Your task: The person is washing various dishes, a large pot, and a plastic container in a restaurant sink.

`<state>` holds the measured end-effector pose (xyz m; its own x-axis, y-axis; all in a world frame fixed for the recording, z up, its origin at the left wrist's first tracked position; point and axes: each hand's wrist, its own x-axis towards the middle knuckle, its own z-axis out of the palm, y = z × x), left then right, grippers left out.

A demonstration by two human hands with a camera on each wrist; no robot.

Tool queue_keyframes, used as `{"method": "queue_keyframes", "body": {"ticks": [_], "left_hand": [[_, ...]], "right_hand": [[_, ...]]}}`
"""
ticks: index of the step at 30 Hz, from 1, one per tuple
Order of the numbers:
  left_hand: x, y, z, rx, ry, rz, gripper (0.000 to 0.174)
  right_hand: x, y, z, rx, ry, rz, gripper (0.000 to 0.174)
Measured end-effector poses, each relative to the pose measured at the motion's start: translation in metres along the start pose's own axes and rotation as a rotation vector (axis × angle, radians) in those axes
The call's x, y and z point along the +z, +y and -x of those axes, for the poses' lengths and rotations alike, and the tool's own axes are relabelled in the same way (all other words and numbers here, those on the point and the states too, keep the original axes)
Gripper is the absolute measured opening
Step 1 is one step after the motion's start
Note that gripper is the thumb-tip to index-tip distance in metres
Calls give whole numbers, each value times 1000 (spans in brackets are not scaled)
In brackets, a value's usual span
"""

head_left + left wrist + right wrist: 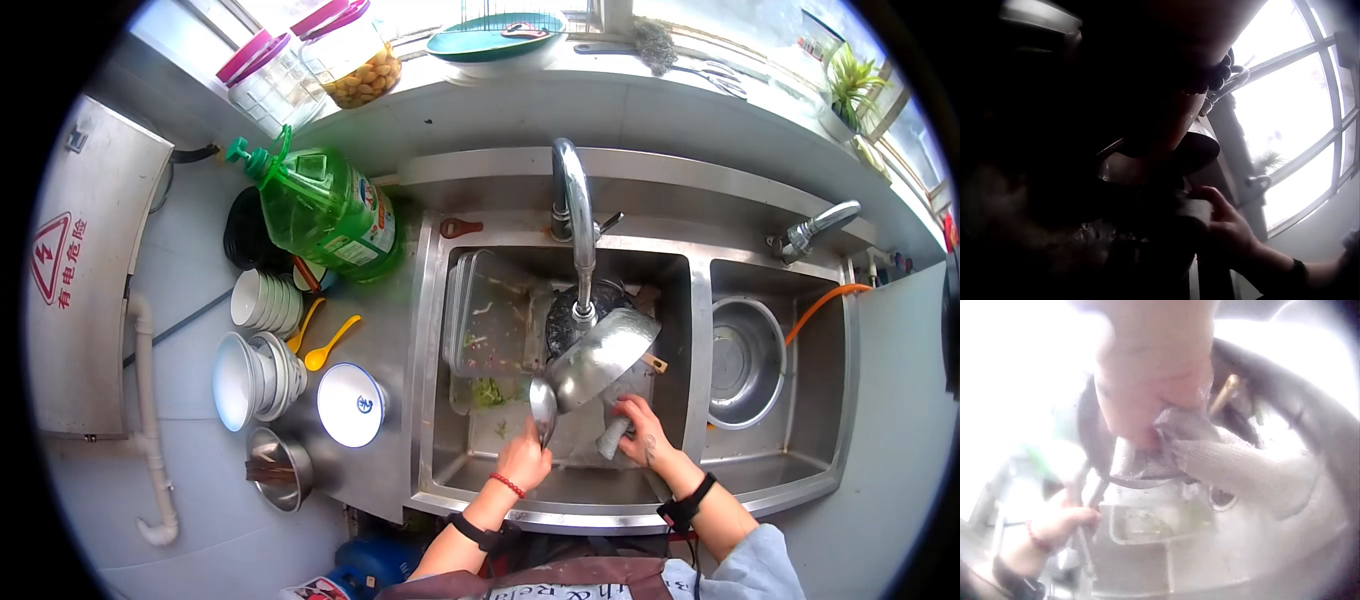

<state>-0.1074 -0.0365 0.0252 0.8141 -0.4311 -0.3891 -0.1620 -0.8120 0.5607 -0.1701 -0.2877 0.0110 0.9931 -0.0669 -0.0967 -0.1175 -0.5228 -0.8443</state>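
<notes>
Ladle (543,402), cloth (612,438) in curled hands (525,462) (640,436)

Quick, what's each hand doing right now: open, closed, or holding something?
Left hand: closed, fingers curled round the handle of a metal ladle.
Right hand: closed, fingers gripping a grey cloth.
</notes>
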Motion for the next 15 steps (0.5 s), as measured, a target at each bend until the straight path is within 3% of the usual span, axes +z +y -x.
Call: {"method": "queue_keyframes", "body": {"ticks": [3,8,11,13,15], "left_hand": [[-22,13,-10,-41,17,-106,54],[-41,3,-17,-44,96,-294,53],[-39,2,-15,-9,125,-240,51],[-32,5,-8,6,90,-196,51],[-31,3,-7,15,96,-168,50]], "right_hand": [[-29,-38,6,33,127,-74,41],[-55,-87,-8,-264,380,82,47],[-22,-94,-37,-510,337,161,50],[3,-84,-44,-435,179,501,52],[13,-67,-50,-447,261,437,53]]}}
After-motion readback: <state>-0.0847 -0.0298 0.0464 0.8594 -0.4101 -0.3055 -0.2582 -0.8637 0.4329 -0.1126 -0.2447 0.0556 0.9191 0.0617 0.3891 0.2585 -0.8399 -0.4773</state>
